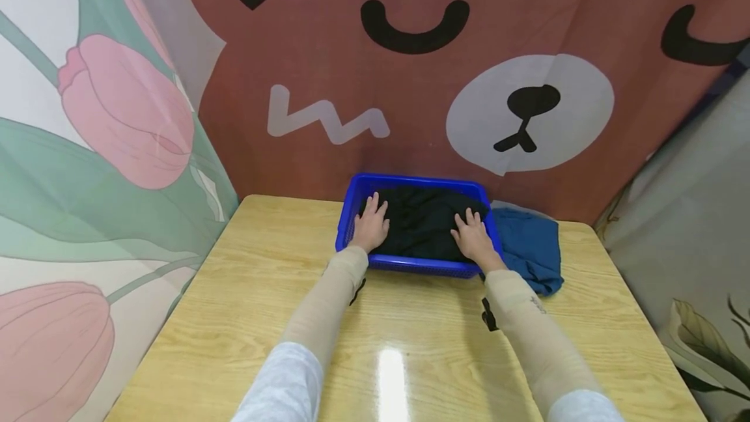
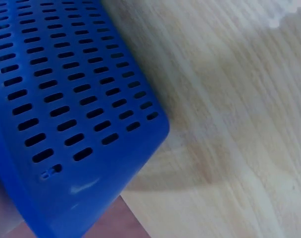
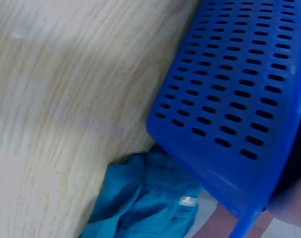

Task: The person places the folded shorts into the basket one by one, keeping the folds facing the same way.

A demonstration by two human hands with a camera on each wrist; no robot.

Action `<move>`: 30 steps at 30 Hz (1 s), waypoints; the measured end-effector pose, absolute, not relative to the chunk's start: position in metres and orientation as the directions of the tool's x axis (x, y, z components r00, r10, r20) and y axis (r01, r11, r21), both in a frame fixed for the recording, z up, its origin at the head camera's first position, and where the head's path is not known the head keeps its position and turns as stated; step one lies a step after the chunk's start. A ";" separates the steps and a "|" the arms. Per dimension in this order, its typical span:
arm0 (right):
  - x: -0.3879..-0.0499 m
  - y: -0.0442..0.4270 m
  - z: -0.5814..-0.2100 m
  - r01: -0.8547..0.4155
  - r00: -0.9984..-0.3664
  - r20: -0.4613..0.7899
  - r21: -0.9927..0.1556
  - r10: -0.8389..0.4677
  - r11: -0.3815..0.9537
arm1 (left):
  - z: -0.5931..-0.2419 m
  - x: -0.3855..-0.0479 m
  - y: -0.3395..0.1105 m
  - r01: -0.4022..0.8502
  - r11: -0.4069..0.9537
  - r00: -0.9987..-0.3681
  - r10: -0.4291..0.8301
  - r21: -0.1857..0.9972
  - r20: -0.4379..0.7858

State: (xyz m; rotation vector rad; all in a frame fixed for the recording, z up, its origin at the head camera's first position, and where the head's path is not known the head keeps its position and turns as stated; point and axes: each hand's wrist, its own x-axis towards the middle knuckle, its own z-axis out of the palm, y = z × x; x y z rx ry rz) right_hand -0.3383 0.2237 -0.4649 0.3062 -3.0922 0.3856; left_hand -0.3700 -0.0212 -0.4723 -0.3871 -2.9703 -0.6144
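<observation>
A blue plastic basket (image 1: 422,266) with slotted walls stands at the table's back edge, with black cloth (image 1: 418,220) spread inside it. On the cloth's left part rests the left hand (image 1: 372,225), fingers extended. The right hand (image 1: 472,237) lies on the cloth's right part, its fingers spread. In the left wrist view the basket wall (image 2: 71,99) hides nearly all of that hand. The right wrist view has the basket wall (image 3: 225,94) and, at the lower right edge, a blurred bit of the right hand (image 3: 291,203).
Folded blue cloth (image 1: 530,246) lies on the wooden table (image 1: 263,279) against the basket's right side; a small white label on it shows in the right wrist view. Behind the table hangs a brown curtain (image 1: 322,168) with a bear face; a flowered curtain (image 1: 117,213) hangs at the left.
</observation>
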 end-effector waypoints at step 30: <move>-0.333 0.236 -0.473 -0.201 -0.980 0.084 -0.429 -0.182 0.881 | -0.471 -0.363 -0.028 0.158 0.848 -0.979 0.201 0.506 -0.032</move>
